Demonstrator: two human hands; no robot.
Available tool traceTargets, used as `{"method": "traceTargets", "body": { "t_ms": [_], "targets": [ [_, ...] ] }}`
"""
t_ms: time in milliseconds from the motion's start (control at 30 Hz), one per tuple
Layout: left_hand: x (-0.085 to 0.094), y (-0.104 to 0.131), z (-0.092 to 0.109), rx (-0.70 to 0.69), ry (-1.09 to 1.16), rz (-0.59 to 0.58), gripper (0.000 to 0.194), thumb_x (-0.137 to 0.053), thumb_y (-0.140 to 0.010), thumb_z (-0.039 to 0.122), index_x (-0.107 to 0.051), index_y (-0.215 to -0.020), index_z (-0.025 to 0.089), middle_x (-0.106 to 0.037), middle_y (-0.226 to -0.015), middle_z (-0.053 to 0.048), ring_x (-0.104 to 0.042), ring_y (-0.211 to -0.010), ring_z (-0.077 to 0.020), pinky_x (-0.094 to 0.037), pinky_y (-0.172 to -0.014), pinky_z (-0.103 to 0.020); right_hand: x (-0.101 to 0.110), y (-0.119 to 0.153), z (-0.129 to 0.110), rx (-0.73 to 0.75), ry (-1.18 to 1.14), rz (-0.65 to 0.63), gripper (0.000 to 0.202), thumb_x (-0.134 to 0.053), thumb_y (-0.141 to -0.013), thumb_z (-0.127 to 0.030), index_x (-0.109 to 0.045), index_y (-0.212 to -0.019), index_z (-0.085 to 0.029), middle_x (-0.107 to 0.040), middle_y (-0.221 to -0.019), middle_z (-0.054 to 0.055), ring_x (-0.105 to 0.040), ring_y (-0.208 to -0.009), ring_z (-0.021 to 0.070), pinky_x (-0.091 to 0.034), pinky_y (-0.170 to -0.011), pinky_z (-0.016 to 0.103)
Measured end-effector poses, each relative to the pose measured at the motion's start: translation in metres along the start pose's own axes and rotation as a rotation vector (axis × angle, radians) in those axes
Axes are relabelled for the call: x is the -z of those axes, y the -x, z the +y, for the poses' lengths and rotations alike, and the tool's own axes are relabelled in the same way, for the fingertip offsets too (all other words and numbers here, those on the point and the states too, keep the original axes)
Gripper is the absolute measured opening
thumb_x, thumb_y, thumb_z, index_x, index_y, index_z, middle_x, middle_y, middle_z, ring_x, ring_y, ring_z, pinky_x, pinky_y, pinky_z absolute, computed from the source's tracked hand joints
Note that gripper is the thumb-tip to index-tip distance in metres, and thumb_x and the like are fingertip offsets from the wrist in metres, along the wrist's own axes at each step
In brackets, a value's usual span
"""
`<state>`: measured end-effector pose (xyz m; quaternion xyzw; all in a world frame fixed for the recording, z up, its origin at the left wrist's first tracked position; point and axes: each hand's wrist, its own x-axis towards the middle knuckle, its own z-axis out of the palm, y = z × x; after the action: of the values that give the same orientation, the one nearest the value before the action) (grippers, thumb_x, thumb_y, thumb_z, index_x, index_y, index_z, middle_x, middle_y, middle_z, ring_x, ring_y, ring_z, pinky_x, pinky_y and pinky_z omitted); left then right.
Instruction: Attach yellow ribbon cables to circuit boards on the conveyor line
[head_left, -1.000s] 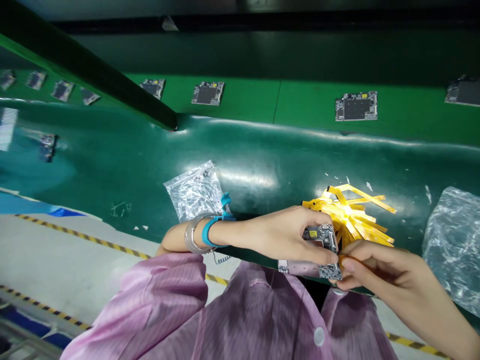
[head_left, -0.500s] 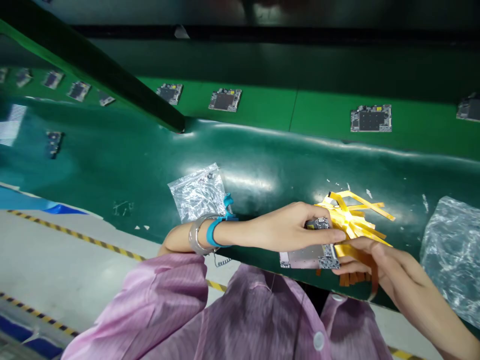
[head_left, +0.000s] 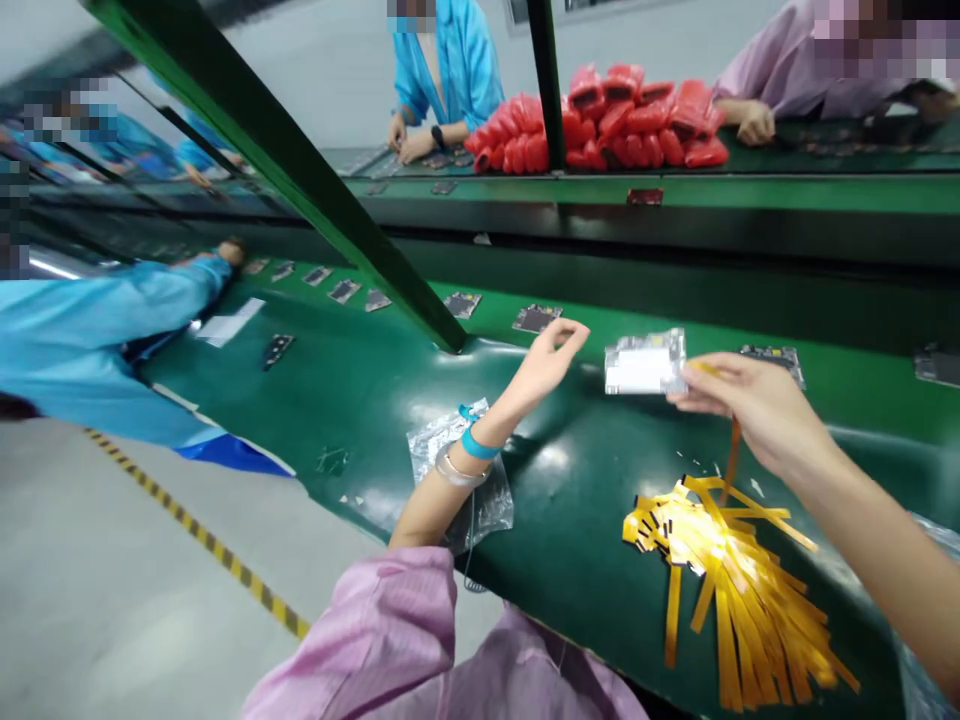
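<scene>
My right hand (head_left: 739,400) pinches the right edge of a circuit board (head_left: 645,366), raised above the bench with a bright reflection on its face. An orange flat ribbon cable (head_left: 733,455) hangs below the same hand. My left hand (head_left: 553,355), apart from that board, is near another circuit board (head_left: 537,318) lying on the green belt. Its fingers are loosely curled, and nothing shows in them. A blue wrist strap (head_left: 480,444) and a bangle circle the left wrist. Below my right hand lies a fanned pile of yellow-orange ribbon cables (head_left: 757,600).
A slanted green post (head_left: 360,240) stands left of my left hand. Several boards lie along the green belt (head_left: 495,318). A clear plastic bag (head_left: 491,500) is under my left forearm. Across the line, red wrapped packs (head_left: 630,120) are stacked beside co-workers; a blue-sleeved arm (head_left: 165,300) reaches in from the left.
The view has tilted up. My right hand has lifted the board from beside the cable pile toward the belt. My left hand has let go of it and moved left and forward.
</scene>
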<state>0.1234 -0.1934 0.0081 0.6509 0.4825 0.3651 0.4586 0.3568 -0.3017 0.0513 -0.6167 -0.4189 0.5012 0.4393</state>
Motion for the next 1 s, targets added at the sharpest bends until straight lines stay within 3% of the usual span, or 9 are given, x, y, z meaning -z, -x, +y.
{"method": "traceTargets", "body": {
  "t_ms": [100,200,367,467,667,767,867,1000],
  "targets": [
    [0.022,-0.019,-0.018,0.008,-0.051,0.057,0.016,-0.057,-0.096,0.03,-0.062,-0.099,0.015,-0.069,-0.109,-0.008,-0.062,-0.104,-0.0186,-0.047,-0.095,-0.03,0.007,-0.039,-0.003,0.081,0.034,0.091,0.038,-0.065,-0.1,-0.045,-0.068,-0.12,-0.013,-0.072,-0.126,0.012,-0.069,-0.119,0.0249,-0.055,-0.098,0.034],
    [0.038,-0.024,-0.028,0.009,-0.103,0.078,0.009,-0.063,-0.09,0.024,-0.065,-0.094,0.016,-0.071,-0.105,-0.008,-0.063,-0.104,-0.0196,-0.046,-0.098,-0.031,0.02,-0.057,0.017,0.117,0.132,0.22,0.027,-0.062,-0.103,-0.039,-0.07,-0.12,-0.02,-0.066,-0.135,0.009,-0.065,-0.119,0.0263,-0.054,-0.101,0.044],
    [0.044,-0.023,-0.024,0.01,-0.128,0.135,0.01,-0.062,-0.087,0.021,-0.065,-0.095,0.016,-0.071,-0.11,-0.01,-0.063,-0.109,-0.0218,-0.046,-0.1,-0.034,0.04,-0.035,0.058,0.141,0.304,0.251,0.025,-0.062,-0.101,-0.036,-0.067,-0.117,-0.017,-0.068,-0.129,0.012,-0.063,-0.121,0.0269,-0.05,-0.104,0.046],
    [0.028,-0.017,-0.01,-0.024,-0.083,0.098,0.015,-0.06,-0.09,0.023,-0.065,-0.102,0.016,-0.07,-0.118,-0.011,-0.063,-0.112,-0.0209,-0.046,-0.103,-0.033,0.045,-0.003,0.064,0.155,0.409,0.132,0.026,-0.059,-0.099,-0.04,-0.07,-0.107,-0.018,-0.074,-0.116,0.013,-0.068,-0.109,0.0263,-0.051,-0.095,0.037],
    [-0.021,0.009,0.037,-0.123,0.061,-0.077,0.018,-0.061,-0.092,0.023,-0.066,-0.107,0.014,-0.071,-0.122,-0.012,-0.064,-0.116,-0.02,-0.047,-0.105,-0.031,0.026,0.051,0.059,0.172,0.624,-0.309,0.018,-0.062,-0.092,-0.035,-0.076,-0.087,-0.023,-0.075,-0.078,0.002,-0.067,-0.07,0.0197,-0.05,-0.065,0.03],
    [-0.034,0.023,0.06,-0.193,0.178,-0.2,0.016,-0.061,-0.093,0.023,-0.065,-0.106,0.014,-0.071,-0.122,-0.012,-0.065,-0.117,-0.0201,-0.048,-0.106,-0.033,0.016,0.067,0.063,0.189,0.736,-0.384,0.018,-0.061,-0.09,-0.03,-0.072,-0.076,-0.025,-0.071,-0.072,0.001,-0.066,-0.069,0.0204,-0.045,-0.061,0.03],
    [-0.025,0.031,0.082,-0.22,0.173,-0.245,0.016,-0.062,-0.095,0.027,-0.064,-0.104,0.014,-0.073,-0.114,-0.011,-0.069,-0.107,-0.0185,-0.052,-0.099,-0.032,0.02,0.074,0.072,0.177,0.846,-0.316,0.018,-0.059,-0.093,-0.034,-0.07,-0.083,-0.026,-0.071,-0.077,0.002,-0.067,-0.072,0.023,-0.044,-0.062,0.032],
    [0.02,0.045,0.093,-0.21,-0.102,-0.103,0.022,-0.062,-0.096,0.034,-0.066,-0.103,0.014,-0.075,-0.105,-0.01,-0.071,-0.098,-0.019,-0.055,-0.092,-0.031,0.036,0.072,0.089,0.143,0.968,-0.155,0.023,-0.053,-0.097,-0.042,-0.066,-0.089,-0.025,-0.072,-0.087,0.006,-0.068,-0.076,0.0269,-0.042,-0.062,0.035]
  ]
}}
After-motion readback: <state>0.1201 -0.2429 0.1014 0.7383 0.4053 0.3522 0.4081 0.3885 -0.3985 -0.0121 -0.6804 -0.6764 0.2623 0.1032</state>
